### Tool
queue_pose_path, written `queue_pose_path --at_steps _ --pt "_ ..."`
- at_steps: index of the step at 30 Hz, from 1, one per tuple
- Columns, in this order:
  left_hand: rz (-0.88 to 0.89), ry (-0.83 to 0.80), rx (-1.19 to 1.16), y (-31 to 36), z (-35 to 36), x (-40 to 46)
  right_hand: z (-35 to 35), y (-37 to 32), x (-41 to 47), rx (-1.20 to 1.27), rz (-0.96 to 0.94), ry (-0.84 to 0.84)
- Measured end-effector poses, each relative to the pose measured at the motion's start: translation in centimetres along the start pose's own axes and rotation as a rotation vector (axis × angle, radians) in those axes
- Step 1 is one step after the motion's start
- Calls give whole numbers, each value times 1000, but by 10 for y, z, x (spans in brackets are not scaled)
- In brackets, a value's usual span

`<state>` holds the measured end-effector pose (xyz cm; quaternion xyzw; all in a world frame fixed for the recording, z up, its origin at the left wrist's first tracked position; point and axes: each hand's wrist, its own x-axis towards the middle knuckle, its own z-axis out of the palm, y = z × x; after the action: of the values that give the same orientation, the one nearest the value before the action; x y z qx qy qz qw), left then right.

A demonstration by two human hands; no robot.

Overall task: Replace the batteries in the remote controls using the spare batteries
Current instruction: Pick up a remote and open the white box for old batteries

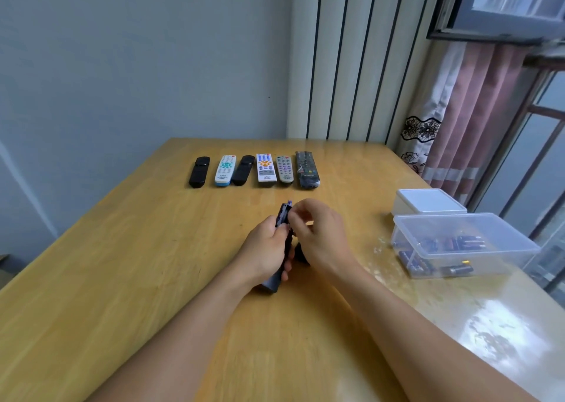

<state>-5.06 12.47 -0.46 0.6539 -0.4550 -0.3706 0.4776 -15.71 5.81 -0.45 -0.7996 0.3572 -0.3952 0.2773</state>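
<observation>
Forearms come in from the bottom edge and meet mid-worktop [122,279]. Left hand [266,249] wraps a dark remote [282,236], held tilted with its far end raised off the wood, likely so the battery bay faces the other hand. Left grip: fingers curled round the remote body. Right hand [318,233] sits at the raised end, fingertips pinched together on something small there; cannot tell if it is a battery or the edge of the bay, too hidden. A dark piece [301,253] lies on the worktop just under the right hand, maybe the back cover, not sure.

Six more remotes in a neat row [253,169] near the far edge, well apart from the hands, probably queued for their turn. The two black ones show plain backs.

Clear plastic box [458,245] to the right, lid off, loose batteries [452,244] inside, near the right hand's side for easy reach. White closed box [428,201] just behind it, touching or nearly.

Judgement: working the battery bay of the held remote; most of the task seems left.
</observation>
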Motion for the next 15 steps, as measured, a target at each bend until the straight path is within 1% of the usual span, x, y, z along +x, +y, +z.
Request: queue_pose_path --at_steps 2,3,4,5,6,7,9,13,15 --pt "-47 7 -35 -2 0 1 1 2 2 83 131 6" --pt "-77 12 -64 -3 -1 2 1 4 5 153 224 51" --pt "-103 17 -92 -3 -2 2 -2 7 7 198 299 136" --pt "-126 23 -119 -4 -5 3 -5 10 10 194 342 231" --pt "-148 32 -160 -5 -8 4 -10 13 14 143 350 290" --pt "-159 46 -200 -5 -12 4 -14 14 18 91 343 299" --pt "-156 73 -265 -4 -20 9 -14 18 30 3 344 211" --pt "-152 168 -365 -2 -33 21 16 19 68 -191 354 -109" --pt "-146 193 -385 -4 -38 23 29 17 82 -286 337 -203"
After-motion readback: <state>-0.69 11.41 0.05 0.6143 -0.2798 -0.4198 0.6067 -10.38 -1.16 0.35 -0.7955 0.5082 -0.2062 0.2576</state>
